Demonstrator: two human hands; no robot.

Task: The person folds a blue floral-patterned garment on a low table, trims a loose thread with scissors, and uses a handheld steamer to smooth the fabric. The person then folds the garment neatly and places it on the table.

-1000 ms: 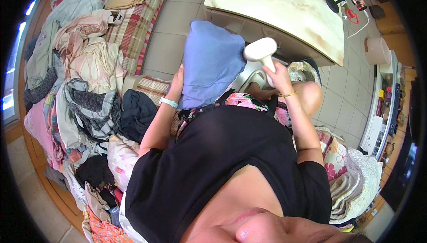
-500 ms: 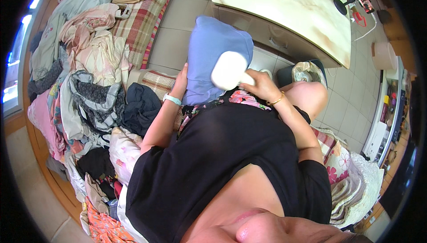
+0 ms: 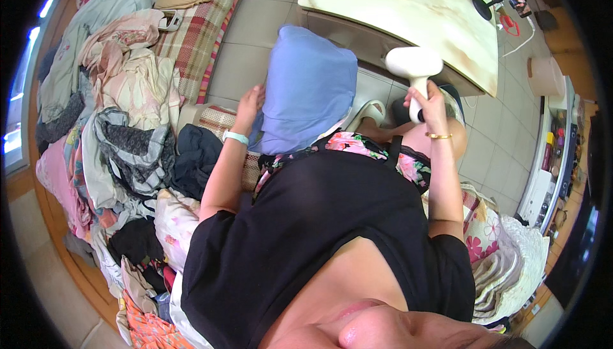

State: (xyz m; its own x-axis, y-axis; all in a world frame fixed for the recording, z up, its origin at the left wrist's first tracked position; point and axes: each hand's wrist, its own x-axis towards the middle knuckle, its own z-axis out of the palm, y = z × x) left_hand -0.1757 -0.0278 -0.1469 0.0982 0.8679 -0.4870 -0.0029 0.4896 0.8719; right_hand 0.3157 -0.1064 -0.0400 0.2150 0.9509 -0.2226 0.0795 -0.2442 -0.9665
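At the far left lie the clothes [image 3: 134, 93]. Your left hand [image 3: 246, 107] has moved a little outward; its fingers look loosely open at the left edge of the blue cloth [image 3: 310, 90], which lies on your lap [image 3: 361, 144]. Half a second ago the white tool [image 3: 414, 63] was over this cloth; now it is to the right, near the table [image 3: 399, 4], so I judge the pass is paused. Your right hand [image 3: 435, 107] grips its handle. Whether your left fingers touch the cloth, I cannot tell. The cloth's underside and most of the bin [image 3: 400, 113] are hidden.
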